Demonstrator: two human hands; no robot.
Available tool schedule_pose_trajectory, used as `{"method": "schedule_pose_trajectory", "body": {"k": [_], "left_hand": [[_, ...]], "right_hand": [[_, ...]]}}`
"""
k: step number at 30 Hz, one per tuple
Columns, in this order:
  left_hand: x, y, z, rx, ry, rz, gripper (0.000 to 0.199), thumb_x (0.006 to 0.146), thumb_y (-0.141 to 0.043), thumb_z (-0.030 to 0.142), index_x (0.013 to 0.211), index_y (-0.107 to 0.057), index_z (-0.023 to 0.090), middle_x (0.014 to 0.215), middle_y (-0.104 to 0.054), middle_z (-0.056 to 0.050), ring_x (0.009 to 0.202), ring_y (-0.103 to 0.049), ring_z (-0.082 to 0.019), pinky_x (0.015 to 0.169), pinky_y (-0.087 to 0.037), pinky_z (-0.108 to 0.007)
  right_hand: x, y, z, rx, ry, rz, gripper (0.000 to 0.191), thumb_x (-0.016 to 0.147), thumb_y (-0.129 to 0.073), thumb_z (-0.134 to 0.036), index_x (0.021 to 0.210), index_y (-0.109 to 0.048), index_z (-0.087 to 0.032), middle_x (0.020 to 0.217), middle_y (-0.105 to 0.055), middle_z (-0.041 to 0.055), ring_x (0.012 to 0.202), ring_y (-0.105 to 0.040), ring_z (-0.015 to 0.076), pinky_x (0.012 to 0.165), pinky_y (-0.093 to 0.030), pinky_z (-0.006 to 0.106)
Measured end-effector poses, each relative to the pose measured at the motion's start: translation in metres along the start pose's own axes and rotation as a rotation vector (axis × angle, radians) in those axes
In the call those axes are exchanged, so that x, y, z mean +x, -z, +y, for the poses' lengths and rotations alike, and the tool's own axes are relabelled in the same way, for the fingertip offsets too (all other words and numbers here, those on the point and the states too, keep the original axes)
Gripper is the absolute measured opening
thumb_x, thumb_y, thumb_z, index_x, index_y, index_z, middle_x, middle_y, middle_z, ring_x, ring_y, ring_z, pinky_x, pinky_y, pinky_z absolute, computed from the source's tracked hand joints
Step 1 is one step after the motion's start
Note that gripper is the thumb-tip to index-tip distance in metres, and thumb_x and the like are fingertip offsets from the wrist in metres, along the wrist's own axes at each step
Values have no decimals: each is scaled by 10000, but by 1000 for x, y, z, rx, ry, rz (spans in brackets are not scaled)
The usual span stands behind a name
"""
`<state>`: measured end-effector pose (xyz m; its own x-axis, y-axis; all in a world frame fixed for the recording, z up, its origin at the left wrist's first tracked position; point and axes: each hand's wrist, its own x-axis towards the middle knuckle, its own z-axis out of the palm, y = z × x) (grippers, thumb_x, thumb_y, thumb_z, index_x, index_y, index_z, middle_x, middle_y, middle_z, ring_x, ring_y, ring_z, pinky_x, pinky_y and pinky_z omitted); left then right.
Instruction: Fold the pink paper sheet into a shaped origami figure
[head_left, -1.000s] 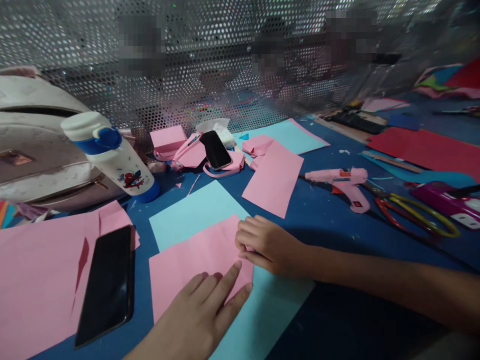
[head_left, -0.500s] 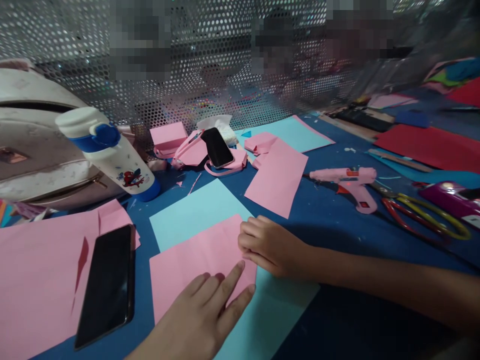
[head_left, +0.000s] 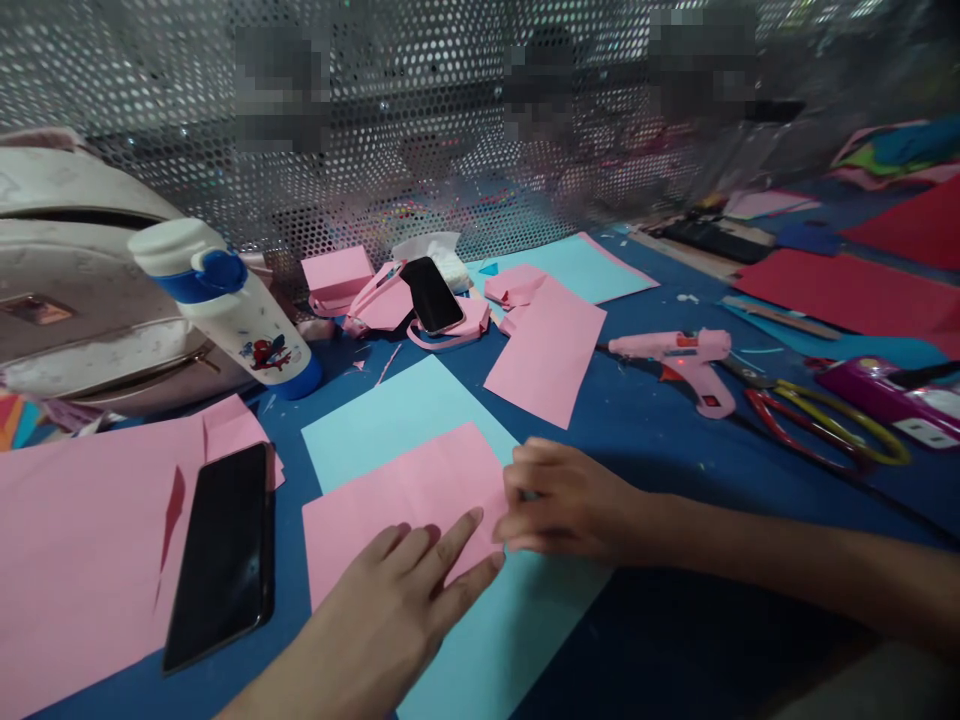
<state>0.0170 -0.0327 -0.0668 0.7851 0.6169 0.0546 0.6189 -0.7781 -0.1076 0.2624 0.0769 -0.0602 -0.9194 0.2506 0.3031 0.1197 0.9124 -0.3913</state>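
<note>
A sheet of pink paper (head_left: 390, 500) lies over a light blue sheet (head_left: 390, 410) on the blue table. My left hand (head_left: 401, 590) rests flat on the pink sheet, its fingers stretched out and apart, thumb near the sheet's right edge. At that right edge is my right hand (head_left: 562, 500), with fingers curled and the thumb and forefinger tips closed on the pink paper's border. How much paper is between those tips is hidden.
Left are a black phone (head_left: 225, 550), a large pink sheet (head_left: 82, 550), a bottle (head_left: 240, 320) and a bag (head_left: 75, 250). Another phone (head_left: 433, 295) lies on pink paper pieces behind. Rightward are a pink glue gun (head_left: 686, 355), scissors (head_left: 817, 420) and a purple object (head_left: 885, 390).
My right hand has shifted slightly right along the pink paper's edge, and its fingers have loosened a little. My left hand stays flat on the sheet. The view has turned slightly.
</note>
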Motion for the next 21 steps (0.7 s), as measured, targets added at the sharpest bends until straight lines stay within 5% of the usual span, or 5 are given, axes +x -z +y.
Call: {"method": "schedule_pose_trajectory", "body": {"k": [6, 21], "left_hand": [[-2, -3, -2, -36, -29, -5, 665, 902, -551, 196, 1519, -304, 211, 1564, -287, -201, 987, -571, -273, 801, -472, -414], [1, 4, -2, -98, -22, -70, 747, 821, -499, 39, 1515, -286, 216, 1561, -290, -205, 1009, -594, -292, 816, -513, -442]], "right_hand": [[-19, 5, -10, -63, -63, -124, 272, 1030, -412, -351, 1166, -638, -285, 836, -571, 9, 754, -420, 181, 698, -263, 332], [-27, 15, 5, -219, -260, -31, 319, 1033, -381, -286, 1135, -678, -224, 751, -560, 25, 721, -429, 179, 652, -256, 314]]}}
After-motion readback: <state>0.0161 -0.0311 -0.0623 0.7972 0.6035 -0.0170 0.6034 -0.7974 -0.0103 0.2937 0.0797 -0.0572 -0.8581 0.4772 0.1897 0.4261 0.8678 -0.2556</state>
